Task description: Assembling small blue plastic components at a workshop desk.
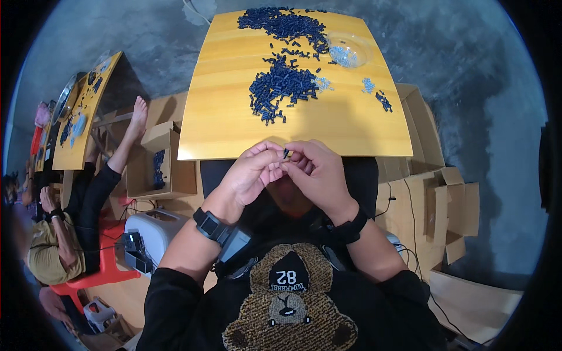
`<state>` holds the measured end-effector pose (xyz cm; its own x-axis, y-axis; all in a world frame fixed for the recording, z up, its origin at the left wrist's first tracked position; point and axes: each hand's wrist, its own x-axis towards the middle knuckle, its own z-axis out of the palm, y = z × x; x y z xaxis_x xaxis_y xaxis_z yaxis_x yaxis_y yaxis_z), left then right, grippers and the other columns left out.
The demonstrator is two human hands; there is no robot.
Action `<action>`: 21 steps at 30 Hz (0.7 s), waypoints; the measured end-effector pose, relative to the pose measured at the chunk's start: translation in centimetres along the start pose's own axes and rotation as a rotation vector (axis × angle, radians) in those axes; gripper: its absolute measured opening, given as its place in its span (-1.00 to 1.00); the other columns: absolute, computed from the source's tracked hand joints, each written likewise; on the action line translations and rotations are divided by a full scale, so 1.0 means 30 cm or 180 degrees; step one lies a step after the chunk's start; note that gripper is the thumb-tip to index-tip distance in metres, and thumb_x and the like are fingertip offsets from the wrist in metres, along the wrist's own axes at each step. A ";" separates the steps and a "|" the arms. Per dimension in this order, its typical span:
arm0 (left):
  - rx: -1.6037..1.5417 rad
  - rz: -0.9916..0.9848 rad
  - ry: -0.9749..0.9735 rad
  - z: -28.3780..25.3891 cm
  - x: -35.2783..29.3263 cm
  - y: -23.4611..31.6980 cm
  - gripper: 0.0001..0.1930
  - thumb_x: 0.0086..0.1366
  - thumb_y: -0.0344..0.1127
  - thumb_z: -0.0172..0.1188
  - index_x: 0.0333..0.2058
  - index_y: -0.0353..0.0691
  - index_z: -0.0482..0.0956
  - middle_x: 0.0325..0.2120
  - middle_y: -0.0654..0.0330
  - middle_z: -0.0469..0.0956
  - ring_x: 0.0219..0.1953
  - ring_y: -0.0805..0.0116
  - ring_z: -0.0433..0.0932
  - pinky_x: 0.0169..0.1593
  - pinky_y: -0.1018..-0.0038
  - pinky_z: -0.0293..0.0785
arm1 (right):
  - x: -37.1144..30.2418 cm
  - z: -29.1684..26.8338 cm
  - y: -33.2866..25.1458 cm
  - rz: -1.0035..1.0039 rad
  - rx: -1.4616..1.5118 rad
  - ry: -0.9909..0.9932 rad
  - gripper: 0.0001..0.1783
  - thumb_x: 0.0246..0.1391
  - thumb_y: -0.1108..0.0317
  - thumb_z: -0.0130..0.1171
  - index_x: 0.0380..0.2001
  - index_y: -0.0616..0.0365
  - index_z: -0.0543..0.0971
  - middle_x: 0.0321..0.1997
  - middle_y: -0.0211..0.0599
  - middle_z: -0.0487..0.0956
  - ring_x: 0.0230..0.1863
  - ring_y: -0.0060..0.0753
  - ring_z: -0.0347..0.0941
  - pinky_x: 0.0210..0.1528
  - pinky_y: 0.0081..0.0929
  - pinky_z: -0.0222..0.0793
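My left hand (254, 171) and my right hand (321, 173) meet just off the near edge of the yellow table. Between their fingertips is a small black plastic part (287, 153). The left thumb and forefinger pinch it. The right fingers are closed against the left ones; whatever lies in them is too small to make out. On the table ahead lies a heap of small black plastic parts (281, 86). Beside that heap is a little pile of tiny clear or silvery pieces (322, 84).
A clear round dish (364, 52) with tiny pieces stands at the far right, near another black heap (281, 23). Small piles of pale pieces (367, 85) and black parts (383, 102) lie right. Cardboard boxes (453, 205) flank the table. At left, another person (58, 245) sits.
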<state>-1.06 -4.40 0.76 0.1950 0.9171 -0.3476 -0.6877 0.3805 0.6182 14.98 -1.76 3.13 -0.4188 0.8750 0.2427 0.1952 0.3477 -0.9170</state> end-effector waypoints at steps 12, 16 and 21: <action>0.0111 0.0120 -0.0016 0.045 -0.086 -0.041 -0.94 0.20 -0.41 0.10 -0.35 -0.24 0.49 -0.46 0.29 0.51 -0.46 0.59 0.46 -0.33 0.64 0.44 | -0.056 -0.013 -0.045 -0.0275 -0.0287 0.0003 -0.80 -0.18 0.47 0.19 -0.38 0.25 0.53 -0.51 -0.26 0.44 -0.50 -0.41 0.42 -0.44 -0.56 0.37; 0.0068 0.0196 -0.0048 0.046 -0.091 -0.046 -0.90 0.22 -0.35 0.10 -0.34 -0.24 0.49 -0.48 0.26 0.52 -0.46 0.54 0.48 -0.32 0.63 0.45 | -0.063 -0.032 -0.068 -0.0167 -0.0097 -0.0058 -0.78 -0.20 0.51 0.19 -0.36 0.25 0.54 -0.50 -0.32 0.44 -0.50 -0.53 0.39 -0.45 -0.62 0.34; -0.0330 -0.0044 0.0010 0.040 -0.095 -0.032 -0.89 0.24 -0.33 0.08 -0.34 -0.24 0.49 -0.45 0.23 0.54 -0.41 0.49 0.52 -0.33 0.61 0.47 | -0.064 -0.063 -0.054 -0.0259 0.0045 -0.0120 -0.76 -0.19 0.52 0.19 -0.33 0.24 0.54 -0.49 -0.36 0.43 -0.51 -0.58 0.36 -0.45 -0.66 0.30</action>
<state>-0.13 -7.25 2.00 0.2028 0.9114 -0.3580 -0.7537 0.3787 0.5372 17.13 -3.36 4.73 -0.4660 0.8307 0.3046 0.1466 0.4120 -0.8993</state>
